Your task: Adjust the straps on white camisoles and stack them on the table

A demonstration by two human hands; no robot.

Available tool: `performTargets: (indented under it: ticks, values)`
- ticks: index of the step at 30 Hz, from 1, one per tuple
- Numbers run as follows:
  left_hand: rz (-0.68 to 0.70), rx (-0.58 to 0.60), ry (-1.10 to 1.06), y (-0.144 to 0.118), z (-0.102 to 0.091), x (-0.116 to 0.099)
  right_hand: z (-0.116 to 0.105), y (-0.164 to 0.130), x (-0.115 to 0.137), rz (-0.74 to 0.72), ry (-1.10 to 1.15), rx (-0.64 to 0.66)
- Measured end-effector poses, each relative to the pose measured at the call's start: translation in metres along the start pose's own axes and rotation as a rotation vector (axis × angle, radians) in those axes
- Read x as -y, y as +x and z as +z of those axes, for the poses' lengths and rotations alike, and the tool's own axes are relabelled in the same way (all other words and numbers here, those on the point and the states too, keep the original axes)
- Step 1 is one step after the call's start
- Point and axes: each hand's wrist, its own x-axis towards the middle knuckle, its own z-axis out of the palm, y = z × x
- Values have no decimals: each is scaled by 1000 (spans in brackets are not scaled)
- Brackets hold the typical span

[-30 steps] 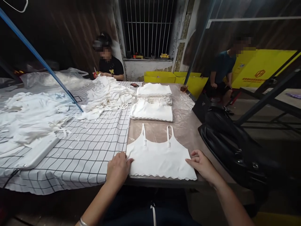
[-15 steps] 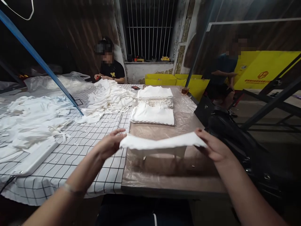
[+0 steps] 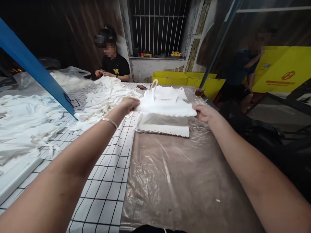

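A white strappy garment (image 3: 165, 107), probably a camisole top, is stretched between my two hands above the stacked white garments (image 3: 162, 131). My left hand (image 3: 131, 105) is closed on its left edge. At the opposite edge, my right hand (image 3: 203, 113) pinches the fabric. Thin straps (image 3: 154, 86) rise in a loop from its far side. The front stack has a scalloped hem facing me; the back stack is mostly hidden behind the held garment. Both stacks rest on a brown, plastic-covered tabletop (image 3: 170, 174).
Loose white garments (image 3: 26, 119) heap over the checked cloth (image 3: 107, 181) at left. A blue pole (image 3: 41, 69) slants across that side. One person (image 3: 115, 66) sits at the far end, another (image 3: 245, 71) at right. A glass of brown liquid (image 3: 199, 93) stands near the far right edge.
Both hands have moved forward, carrying the white garment from above the near tabletop to over the stacks. Its straps now show. The person at right has raised an arm towards the head.
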Motion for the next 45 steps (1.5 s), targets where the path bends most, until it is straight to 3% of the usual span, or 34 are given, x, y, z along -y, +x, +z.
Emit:
performTargets:
  ticks: [4, 6, 9, 11, 13, 15, 16, 18, 21, 26, 30, 33, 36, 39, 42, 43, 45]
  values:
    - [-29, 55, 177, -15, 19, 62, 10, -21, -60, 169, 1, -81]
    - [-27, 28, 252, -14, 20, 75, 9, -27, -74, 183, -5, -103]
    - [-27, -9, 355, -11, 16, 77, 5, -32, -80, 179, -12, -126]
    - [46, -31, 456, -14, 16, 77, 7, -38, -80, 73, -153, -183]
    - [270, 12, 657, -20, 21, 79, 15, -44, -81, -180, -440, -208]
    - [520, 180, 899, -22, 30, 84, 28, -46, -81, -431, -750, -104]
    - [582, 289, 997, -21, 35, 86, 35, -45, -81, -478, -868, -3]
    - [535, 463, 1105, -11, 44, 89, 48, -35, -78, -410, -1052, 195]
    - [387, 538, 1164, 16, 49, 92, 59, -13, -72, -209, -1218, 341]
    - [394, 581, 1132, 47, 45, 95, 60, 5, -68, -195, -1240, 371]
    - [370, 555, 1149, 34, 48, 92, 59, 2, -72, -213, -1261, 350]
    - [430, 463, 1079, 21, 45, 95, 57, 2, -76, -258, -1295, 262]
    - [472, 97, 926, 21, 21, 108, 52, -15, -78, -430, -1196, 48]
    - [325, -287, 845, 34, -26, 124, 41, -67, -84, -744, -945, -95]
    - [182, -502, 825, 50, -73, 139, 29, -135, -101, -966, -888, 3]
    - [152, -534, 816, 55, -84, 143, 26, -154, -108, -1056, -890, 75]
    - [118, -491, 801, 63, -98, 150, 22, -181, -123, -1157, -906, 150]
